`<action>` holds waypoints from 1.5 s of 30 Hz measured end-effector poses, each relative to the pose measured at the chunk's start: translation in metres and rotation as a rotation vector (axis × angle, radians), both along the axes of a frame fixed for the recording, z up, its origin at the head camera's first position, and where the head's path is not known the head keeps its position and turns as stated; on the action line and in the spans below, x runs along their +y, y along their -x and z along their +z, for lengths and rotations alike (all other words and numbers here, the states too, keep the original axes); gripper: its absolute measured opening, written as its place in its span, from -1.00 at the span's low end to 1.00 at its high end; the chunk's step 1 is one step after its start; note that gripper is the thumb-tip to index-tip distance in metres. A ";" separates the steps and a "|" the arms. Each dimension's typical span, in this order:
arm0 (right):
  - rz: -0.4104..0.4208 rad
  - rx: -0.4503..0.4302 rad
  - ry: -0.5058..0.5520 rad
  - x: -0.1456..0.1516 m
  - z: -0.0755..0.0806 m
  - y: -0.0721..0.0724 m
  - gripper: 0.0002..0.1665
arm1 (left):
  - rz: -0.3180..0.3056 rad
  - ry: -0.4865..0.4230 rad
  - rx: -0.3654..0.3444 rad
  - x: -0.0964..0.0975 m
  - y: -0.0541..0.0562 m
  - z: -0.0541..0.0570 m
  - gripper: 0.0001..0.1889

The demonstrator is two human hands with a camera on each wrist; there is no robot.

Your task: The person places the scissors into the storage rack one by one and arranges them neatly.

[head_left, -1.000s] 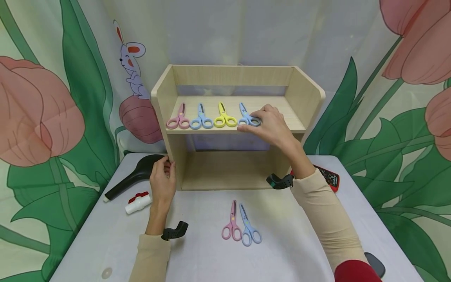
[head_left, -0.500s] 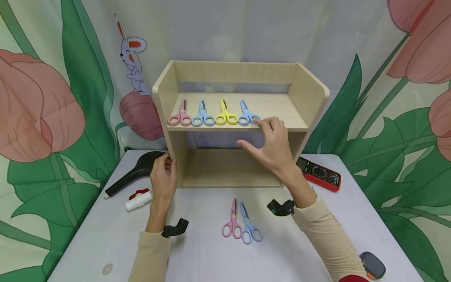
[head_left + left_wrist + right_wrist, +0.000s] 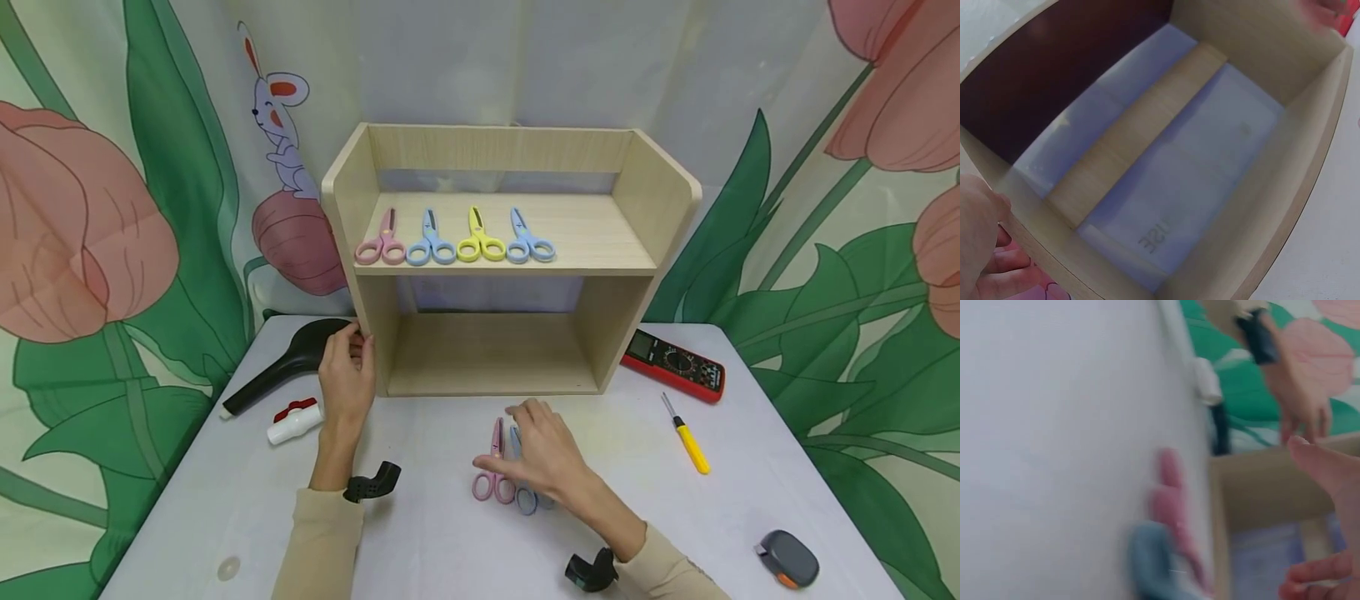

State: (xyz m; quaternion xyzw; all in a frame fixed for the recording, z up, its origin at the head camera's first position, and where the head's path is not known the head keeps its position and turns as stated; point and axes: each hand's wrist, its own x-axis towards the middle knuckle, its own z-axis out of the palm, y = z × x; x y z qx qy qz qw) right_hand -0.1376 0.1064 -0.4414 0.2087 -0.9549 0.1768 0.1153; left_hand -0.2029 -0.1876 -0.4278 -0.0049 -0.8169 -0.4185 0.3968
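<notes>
My left hand (image 3: 347, 375) rests at the outer left side of the wooden shelf (image 3: 510, 137), its loosely bent fingers touching the panel near the front edge. In the left wrist view the thumb (image 3: 979, 206) meets that edge. My right hand (image 3: 551, 450) hovers over two scissors on the table, thumb and fingers spread, holding nothing. The pink scissors (image 3: 483, 485) show beside the thumb; the blue scissors (image 3: 527, 500) are partly hidden under the hand. On the upper board stand in a row pink scissors (image 3: 381, 248), blue scissors (image 3: 431, 250), yellow scissors (image 3: 481, 247) and more blue scissors (image 3: 529, 248).
Left of the shelf lie a black long-handled object (image 3: 288, 367) and a white pipe valve with a red handle (image 3: 296, 423). A red-black multimeter (image 3: 675, 364), a yellow-handled screwdriver (image 3: 690, 446) and a tape measure (image 3: 787, 558) lie on the right.
My right hand has let go of the rightmost blue scissors on the upper board and come down toward the table scissors. The left hand has stayed at the shelf's side.
</notes>
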 end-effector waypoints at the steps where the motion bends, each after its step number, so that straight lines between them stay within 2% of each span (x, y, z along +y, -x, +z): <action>1: -0.005 -0.009 -0.030 -0.001 -0.007 -0.003 0.07 | -0.001 -0.002 0.006 0.000 0.000 0.000 -0.66; 7: -0.013 -0.021 -0.191 -0.006 -0.034 -0.015 0.06 | -0.004 -0.005 0.031 0.000 0.001 -0.002 -0.67; 11: -0.006 0.039 -0.245 -0.013 -0.043 -0.019 -0.01 | -0.002 -0.003 0.024 0.001 0.000 -0.001 -0.67; 13: -0.005 0.105 -0.256 -0.016 -0.046 -0.020 -0.07 | -0.007 -0.005 0.019 0.001 0.000 0.000 -0.67; 18: 0.006 0.200 -0.223 -0.020 -0.049 -0.018 -0.33 | -0.003 -0.005 0.014 0.002 0.000 0.002 -0.66; 25: 0.023 0.046 -0.064 -0.018 -0.042 -0.016 -0.56 | 0.013 0.009 -0.004 0.002 0.000 0.002 -0.66; 28: 0.049 0.010 0.017 -0.014 -0.031 -0.015 -0.59 | 0.004 -0.003 0.000 0.002 0.000 0.002 -0.66; 31: 0.106 0.036 0.110 -0.009 -0.011 -0.014 -0.50 | 0.000 -0.012 0.013 0.002 0.001 0.001 -0.66; 36: 0.238 0.183 0.248 0.002 0.036 -0.012 -0.40 | 0.012 0.001 0.017 0.001 0.000 0.001 -0.67; 38: 0.261 0.256 0.278 0.008 0.056 -0.010 -0.37 | 0.014 0.004 0.013 0.001 0.000 0.001 -0.67; 41: 0.253 0.349 0.303 0.018 0.086 -0.004 -0.35 | 0.011 0.002 0.014 0.000 0.000 0.000 -0.66; 45: 0.179 0.422 0.318 0.032 0.119 0.014 -0.35 | 0.001 -0.004 0.038 0.000 0.001 -0.001 -0.67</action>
